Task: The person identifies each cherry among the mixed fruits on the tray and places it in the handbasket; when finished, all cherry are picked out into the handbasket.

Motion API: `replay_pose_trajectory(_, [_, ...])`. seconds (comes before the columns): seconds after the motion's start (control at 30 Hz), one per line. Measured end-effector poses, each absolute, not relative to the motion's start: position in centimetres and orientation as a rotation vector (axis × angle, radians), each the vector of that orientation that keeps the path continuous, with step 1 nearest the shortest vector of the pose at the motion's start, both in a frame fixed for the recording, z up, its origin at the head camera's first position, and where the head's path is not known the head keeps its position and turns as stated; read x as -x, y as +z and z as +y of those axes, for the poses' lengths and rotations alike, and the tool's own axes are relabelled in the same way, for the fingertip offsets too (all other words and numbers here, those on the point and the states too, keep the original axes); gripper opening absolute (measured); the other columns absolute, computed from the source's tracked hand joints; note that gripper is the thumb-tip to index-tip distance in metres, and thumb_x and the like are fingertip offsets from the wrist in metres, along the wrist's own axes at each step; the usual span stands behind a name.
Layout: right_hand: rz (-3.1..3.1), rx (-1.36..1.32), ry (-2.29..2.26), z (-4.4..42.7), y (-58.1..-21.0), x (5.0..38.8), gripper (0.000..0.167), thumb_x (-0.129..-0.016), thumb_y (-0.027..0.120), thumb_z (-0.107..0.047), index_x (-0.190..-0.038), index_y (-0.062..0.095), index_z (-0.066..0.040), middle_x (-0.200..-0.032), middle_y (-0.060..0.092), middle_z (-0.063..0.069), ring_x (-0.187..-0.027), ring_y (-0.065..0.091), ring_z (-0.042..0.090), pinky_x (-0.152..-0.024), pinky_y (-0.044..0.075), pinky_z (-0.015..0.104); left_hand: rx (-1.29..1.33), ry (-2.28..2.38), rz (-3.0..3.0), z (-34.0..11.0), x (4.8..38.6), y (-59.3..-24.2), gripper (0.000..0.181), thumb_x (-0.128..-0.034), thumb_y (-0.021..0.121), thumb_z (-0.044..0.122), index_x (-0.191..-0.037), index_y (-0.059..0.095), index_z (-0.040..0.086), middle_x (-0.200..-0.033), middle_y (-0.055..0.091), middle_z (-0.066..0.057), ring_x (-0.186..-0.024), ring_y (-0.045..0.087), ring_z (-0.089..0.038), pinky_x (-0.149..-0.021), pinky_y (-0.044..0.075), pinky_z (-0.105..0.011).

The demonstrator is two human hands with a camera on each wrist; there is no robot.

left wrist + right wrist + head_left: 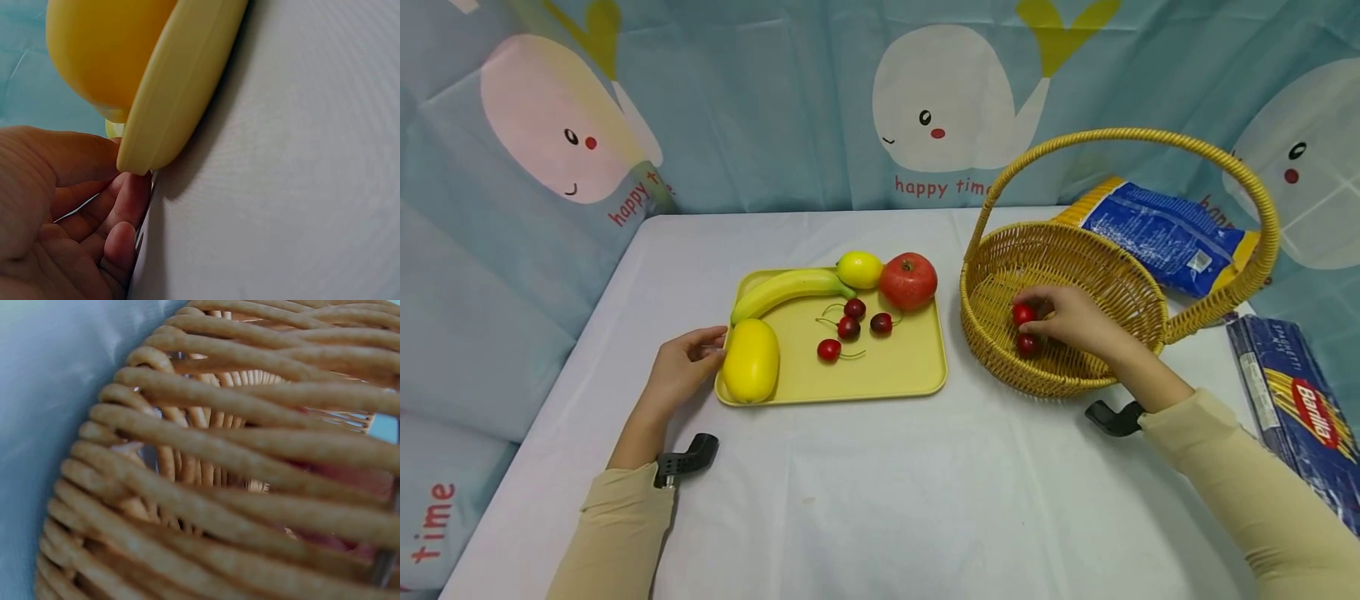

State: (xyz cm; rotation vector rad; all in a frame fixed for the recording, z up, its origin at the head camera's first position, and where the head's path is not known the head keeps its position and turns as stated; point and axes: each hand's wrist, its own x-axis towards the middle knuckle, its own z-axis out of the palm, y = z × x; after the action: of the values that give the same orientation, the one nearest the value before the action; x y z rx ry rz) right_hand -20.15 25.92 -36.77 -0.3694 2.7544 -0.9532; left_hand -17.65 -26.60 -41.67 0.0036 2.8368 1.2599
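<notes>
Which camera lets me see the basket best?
The head view: it shows nearly all of the basket, tall handle too, though the right hand hides a bit. The right wrist view shows only a woven piece, very close. The left wrist view doesn't show it.

The basket [1000, 363] looks rough, woven wicker; the tray [887, 368] smooth plastic.

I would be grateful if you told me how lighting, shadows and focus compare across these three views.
Head: bright, fairly even light, sharp enough to read "Barilla" on the spaghetti package; left wrist: dimmer, a soft shadow beside the yellow tray on the white tablecloth; right wrist: dim and soft, the wicker basket filling much of the frame, with hazy blue-grey at left.
</notes>
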Motion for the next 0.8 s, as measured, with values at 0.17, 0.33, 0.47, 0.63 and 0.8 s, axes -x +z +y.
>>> replay_pose_trajectory(0.17, [2.756, 0.385, -0.909, 25.77, -36.75, 20.02, 0.038, -0.079, 0.070, -0.007, -0.115, 0.061, 0.002, -0.092, 0.063, 0.014, -0.080, 0.055, 0.024, -0.061, 0.047, 0.030, 0.006, 1.254, 2.831, -26.65, 17.59, -41.67, 0.041, -0.0911, 0.054, 0.010, -0.130, 0.049, -0.001, -0.111, 0.056, -0.019, -0.091, 0.050, -0.024, -0.065, 0.041, -0.006])
replay_pose_trajectory(0.33, [2.747, 0.399, -0.893, 25.63, -36.55, 19.91, 0.039, -0.080, 0.070, -0.008, -0.115, 0.060, 0.003, -0.097, 0.064, 0.016, -0.084, 0.058, 0.025, -0.067, 0.047, 0.032, 0.013, 1.253, 2.829, -26.72, 17.57, -41.72, 0.041, -0.0910, 0.054, 0.009, -0.130, 0.049, -0.001, -0.111, 0.056, -0.019, -0.091, 0.050, -0.024, -0.065, 0.041, -0.006])
replay_pose_trajectory(0.47, [2.737, 0.403, -0.907, 25.60, -36.49, 19.96, 0.038, -0.080, 0.070, -0.009, -0.115, 0.060, 0.003, -0.099, 0.064, 0.017, -0.085, 0.059, 0.026, -0.067, 0.048, 0.031, 0.015, 1.257, 2.829, -26.76, 17.54, -41.69, 0.041, -0.0907, 0.054, 0.009, -0.130, 0.049, -0.001, -0.111, 0.056, -0.019, -0.090, 0.050, -0.023, -0.064, 0.042, -0.007])
replay_pose_trajectory(0.63, [2.750, 0.421, -0.970, 25.62, -36.50, 19.94, 0.035, -0.080, 0.069, -0.007, -0.113, 0.061, 0.005, -0.095, 0.064, 0.017, -0.082, 0.058, 0.025, -0.062, 0.047, 0.029, 0.009, 1.256, 2.833, -26.79, 17.54, -41.67, 0.041, -0.0909, 0.054, 0.010, -0.130, 0.050, -0.001, -0.112, 0.056, -0.019, -0.091, 0.050, -0.023, -0.065, 0.042, -0.006])
replay_pose_trajectory(0.8, [2.751, 0.376, -1.022, 25.87, -35.94, 19.76, 0.038, -0.083, 0.068, -0.015, -0.116, 0.060, 0.002, -0.102, 0.063, 0.017, -0.087, 0.058, 0.026, -0.066, 0.048, 0.030, -0.008, 1.254, 2.834, -26.83, 17.70, -41.74, 0.041, -0.0909, 0.055, 0.011, -0.130, 0.050, -0.001, -0.112, 0.057, -0.019, -0.091, 0.051, -0.023, -0.065, 0.042, -0.006])
